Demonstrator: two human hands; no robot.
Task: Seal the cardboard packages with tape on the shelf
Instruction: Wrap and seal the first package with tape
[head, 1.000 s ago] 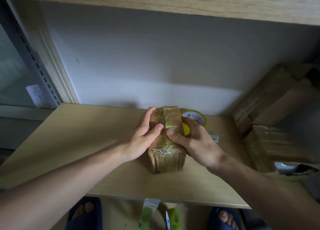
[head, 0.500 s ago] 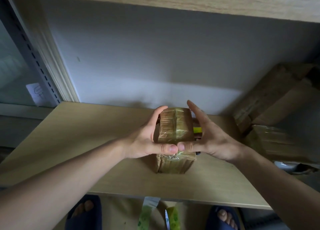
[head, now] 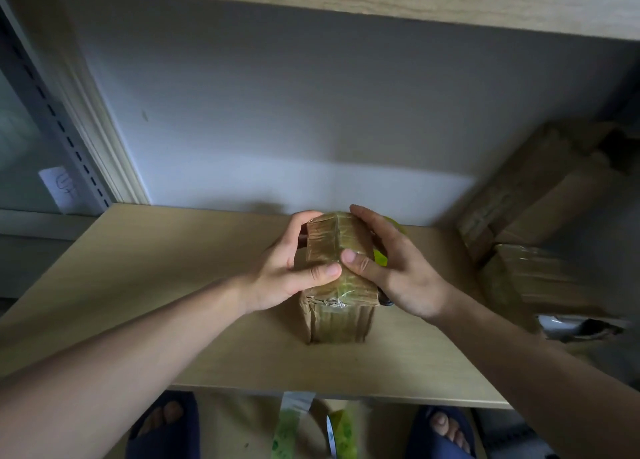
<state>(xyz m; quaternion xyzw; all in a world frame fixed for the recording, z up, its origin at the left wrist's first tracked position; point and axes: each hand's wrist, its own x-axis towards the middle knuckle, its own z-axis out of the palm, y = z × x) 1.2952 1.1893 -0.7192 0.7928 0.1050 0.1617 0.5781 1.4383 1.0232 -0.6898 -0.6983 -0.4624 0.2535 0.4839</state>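
My left hand [head: 287, 268] wraps round the left side of the small taped box [head: 337, 278], fingers curled over its far top edge, thumb flat on top. My right hand [head: 398, 268] cups the right side, thumb on top next to the other thumb. The box sits in the middle of the shelf [head: 138, 285]. Its long side points away from me, toward the wall.

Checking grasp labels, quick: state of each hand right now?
Left hand: holding the taped package, thumb on top.
Right hand: holding the same package, thumb pressing its top.
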